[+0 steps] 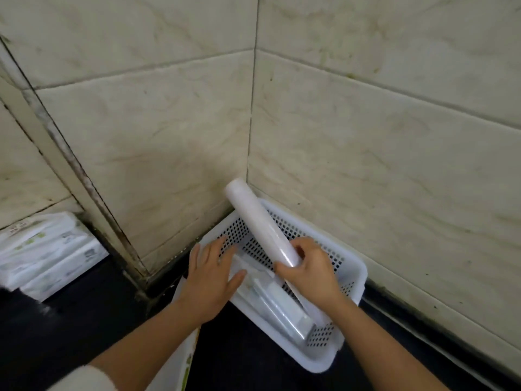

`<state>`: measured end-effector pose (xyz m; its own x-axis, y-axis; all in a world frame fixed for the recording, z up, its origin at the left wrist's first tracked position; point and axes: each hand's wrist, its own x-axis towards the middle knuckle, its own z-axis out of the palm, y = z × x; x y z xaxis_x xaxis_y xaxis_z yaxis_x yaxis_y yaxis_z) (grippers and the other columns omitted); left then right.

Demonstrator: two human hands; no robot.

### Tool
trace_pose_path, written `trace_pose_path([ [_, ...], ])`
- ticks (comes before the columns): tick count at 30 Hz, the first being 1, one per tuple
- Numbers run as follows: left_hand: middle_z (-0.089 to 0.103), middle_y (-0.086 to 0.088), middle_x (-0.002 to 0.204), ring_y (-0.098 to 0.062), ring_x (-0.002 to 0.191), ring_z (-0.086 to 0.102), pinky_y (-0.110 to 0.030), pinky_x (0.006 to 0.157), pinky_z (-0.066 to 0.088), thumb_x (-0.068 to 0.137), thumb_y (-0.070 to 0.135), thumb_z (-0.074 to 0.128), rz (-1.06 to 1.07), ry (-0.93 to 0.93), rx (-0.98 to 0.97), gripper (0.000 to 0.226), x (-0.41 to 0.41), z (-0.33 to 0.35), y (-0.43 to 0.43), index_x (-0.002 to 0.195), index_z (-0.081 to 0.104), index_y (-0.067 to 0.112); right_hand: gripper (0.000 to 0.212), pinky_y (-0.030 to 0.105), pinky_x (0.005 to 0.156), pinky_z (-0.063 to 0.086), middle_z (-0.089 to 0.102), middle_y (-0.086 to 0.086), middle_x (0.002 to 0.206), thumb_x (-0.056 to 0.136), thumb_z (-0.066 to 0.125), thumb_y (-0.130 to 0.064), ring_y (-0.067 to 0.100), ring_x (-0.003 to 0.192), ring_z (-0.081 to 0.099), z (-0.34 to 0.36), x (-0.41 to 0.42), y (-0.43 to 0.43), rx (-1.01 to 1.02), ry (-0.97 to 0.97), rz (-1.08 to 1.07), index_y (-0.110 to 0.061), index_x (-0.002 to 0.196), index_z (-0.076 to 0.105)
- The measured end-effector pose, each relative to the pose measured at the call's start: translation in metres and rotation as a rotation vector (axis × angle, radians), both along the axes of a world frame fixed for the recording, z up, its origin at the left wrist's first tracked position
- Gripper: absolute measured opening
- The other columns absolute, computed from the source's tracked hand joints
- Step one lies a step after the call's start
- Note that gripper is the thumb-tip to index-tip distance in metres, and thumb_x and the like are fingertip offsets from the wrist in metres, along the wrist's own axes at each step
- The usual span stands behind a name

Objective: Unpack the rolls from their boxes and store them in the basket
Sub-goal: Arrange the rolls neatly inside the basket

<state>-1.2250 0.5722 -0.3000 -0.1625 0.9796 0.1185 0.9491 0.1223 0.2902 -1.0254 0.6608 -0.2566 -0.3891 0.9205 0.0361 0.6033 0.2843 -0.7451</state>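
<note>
A white perforated plastic basket (351,273) sits on the dark counter in the corner of the tiled walls. My right hand (308,268) grips the near end of a long white roll (260,222), which tilts up and away over the basket toward the wall corner. My left hand (208,273) is flat with fingers spread at the basket's left rim, resting on pale wrapped rolls (277,304) that lie inside the basket. An empty box (184,359) lies under my left forearm, mostly hidden.
A stack of white boxes with green print (48,253) stands at the left on the counter, beside a dark grimy wall edge. Tiled walls close in behind and to the right of the basket. The dark counter (239,348) extends toward me.
</note>
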Motion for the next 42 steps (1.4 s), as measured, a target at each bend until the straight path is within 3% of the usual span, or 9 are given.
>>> trace_pose_path([
  [3, 0.038, -0.007, 0.149, -0.024, 0.137, 0.032, -0.046, 0.114, 0.008, 0.090, 0.056, 0.021, -0.079, 0.038, -0.006, 0.066, 0.006, 0.010, 0.033, 0.142, 0.034, 0.017, 0.036, 0.032, 0.075, 0.051, 0.061, -0.001, 0.099, 0.073, 0.078, -0.030, 0.016, 0.088, 0.059, 0.020, 0.011, 0.020, 0.048, 0.015, -0.027, -0.017, 0.104, 0.063],
  [7, 0.010, 0.011, 0.159, -0.023, 0.145, 0.008, -0.049, 0.116, -0.004, 0.097, 0.042, 0.023, -0.163, 0.091, -0.047, 0.056, 0.026, 0.023, 0.074, 0.149, 0.014, 0.024, 0.038, 0.038, 0.076, 0.051, 0.062, 0.004, 0.100, 0.079, 0.072, -0.032, 0.022, 0.089, 0.061, 0.016, 0.022, 0.043, 0.106, -0.105, -0.066, -0.012, 0.110, 0.065],
  [13, 0.057, 0.004, 0.131, -0.023, 0.117, 0.045, -0.055, 0.099, 0.039, 0.087, 0.035, 0.037, -0.179, 0.133, 0.024, 0.044, 0.020, 0.007, 0.074, 0.129, 0.048, 0.026, 0.038, 0.035, 0.076, 0.050, 0.062, 0.003, 0.110, 0.085, 0.065, -0.039, 0.020, 0.092, 0.058, -0.010, 0.010, 0.050, 0.096, -0.181, -0.054, -0.017, 0.115, 0.063],
  [21, 0.057, 0.002, 0.131, -0.019, 0.116, 0.042, -0.046, 0.097, 0.042, 0.088, 0.033, 0.040, -0.177, 0.055, 0.119, 0.039, 0.010, -0.003, 0.058, 0.125, 0.052, 0.025, 0.039, 0.026, 0.089, 0.038, 0.058, 0.007, 0.124, 0.091, 0.062, -0.033, 0.022, 0.115, 0.048, -0.035, 0.000, 0.046, 0.094, -0.201, -0.055, -0.017, 0.126, 0.061],
  [25, 0.053, 0.001, 0.136, -0.023, 0.119, 0.044, -0.046, 0.094, 0.046, 0.088, 0.033, 0.038, -0.183, -0.006, 0.086, 0.044, 0.010, -0.004, 0.057, 0.131, 0.046, 0.024, 0.047, 0.038, 0.101, 0.041, 0.048, 0.006, 0.136, 0.096, 0.051, -0.036, 0.026, 0.122, 0.043, -0.030, 0.000, 0.042, 0.191, -0.356, -0.007, -0.014, 0.138, 0.047],
  [31, 0.044, 0.002, 0.144, -0.026, 0.121, 0.043, -0.047, 0.096, 0.046, 0.087, 0.034, 0.036, -0.185, 0.000, 0.044, 0.052, 0.010, -0.003, 0.052, 0.138, 0.038, 0.023, 0.088, 0.038, 0.115, 0.024, 0.024, 0.003, 0.155, 0.086, 0.058, -0.054, 0.022, 0.140, 0.025, -0.022, 0.011, 0.028, 0.144, -0.518, 0.162, -0.014, 0.154, 0.017],
  [34, 0.037, 0.004, 0.150, -0.027, 0.127, 0.039, -0.049, 0.101, 0.042, 0.087, 0.036, 0.032, -0.191, 0.001, 0.006, 0.054, 0.012, -0.002, 0.048, 0.140, 0.034, 0.025, 0.091, 0.040, 0.120, 0.020, 0.015, 0.003, 0.162, 0.089, 0.054, -0.055, 0.022, 0.147, 0.019, -0.021, 0.014, 0.031, 0.158, -0.607, 0.203, -0.015, 0.156, 0.005],
  [38, 0.016, 0.009, 0.157, -0.024, 0.139, 0.020, -0.047, 0.112, 0.027, 0.090, 0.040, 0.025, -0.221, -0.062, -0.044, 0.059, 0.012, -0.001, 0.044, 0.147, 0.024, 0.027, 0.089, 0.041, 0.118, 0.021, 0.016, -0.001, 0.162, 0.088, 0.057, -0.054, 0.021, 0.146, 0.021, -0.013, 0.015, 0.030, 0.075, -0.565, 0.189, -0.018, 0.155, 0.011],
  [42, 0.034, 0.003, 0.150, -0.020, 0.133, 0.033, -0.039, 0.109, 0.033, 0.092, 0.026, 0.046, -0.246, -0.145, 0.049, 0.050, 0.002, 0.006, 0.043, 0.141, 0.038, 0.022, 0.060, 0.031, 0.101, 0.042, 0.049, -0.003, 0.139, 0.087, 0.064, -0.045, 0.015, 0.123, 0.050, 0.004, 0.019, 0.021, 0.117, -0.286, 0.048, -0.017, 0.138, 0.049],
])
